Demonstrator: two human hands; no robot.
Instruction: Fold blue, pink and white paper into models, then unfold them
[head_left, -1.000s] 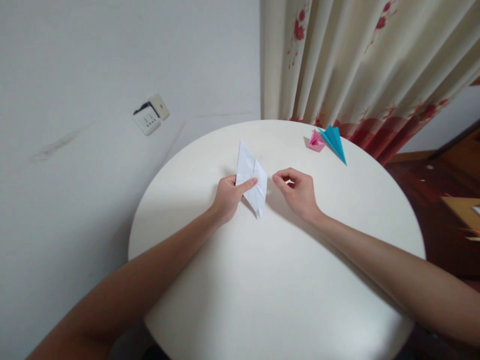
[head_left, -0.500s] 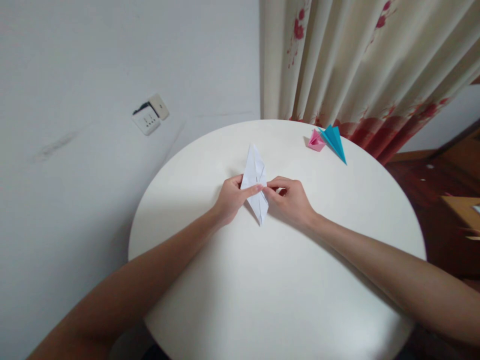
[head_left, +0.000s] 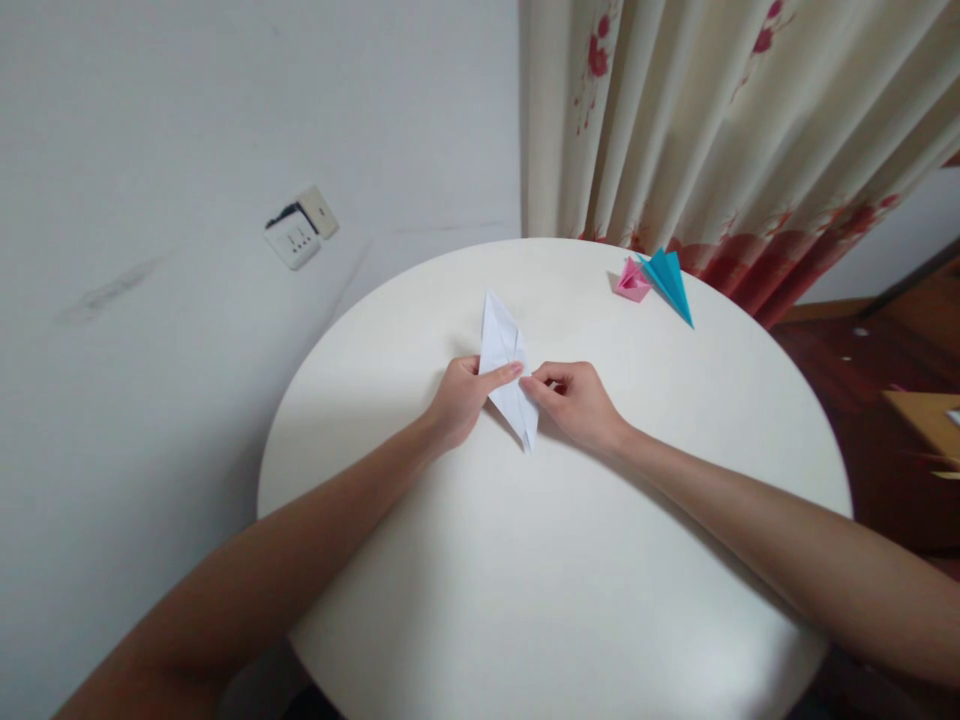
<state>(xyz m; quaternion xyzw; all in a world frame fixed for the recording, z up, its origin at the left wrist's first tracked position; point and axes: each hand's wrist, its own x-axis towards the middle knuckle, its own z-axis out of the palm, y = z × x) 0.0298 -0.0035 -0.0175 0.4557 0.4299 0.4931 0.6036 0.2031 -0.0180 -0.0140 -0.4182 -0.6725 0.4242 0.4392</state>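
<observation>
White paper (head_left: 500,335): left hand (head_left: 458,402) grips; right hand (head_left: 578,403) pinches its edge.

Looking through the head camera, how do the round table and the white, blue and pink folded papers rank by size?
1. Round table
2. White folded paper
3. Blue folded paper
4. Pink folded paper
Apparent size only: the white one is nearer the camera than the other two papers.
</observation>
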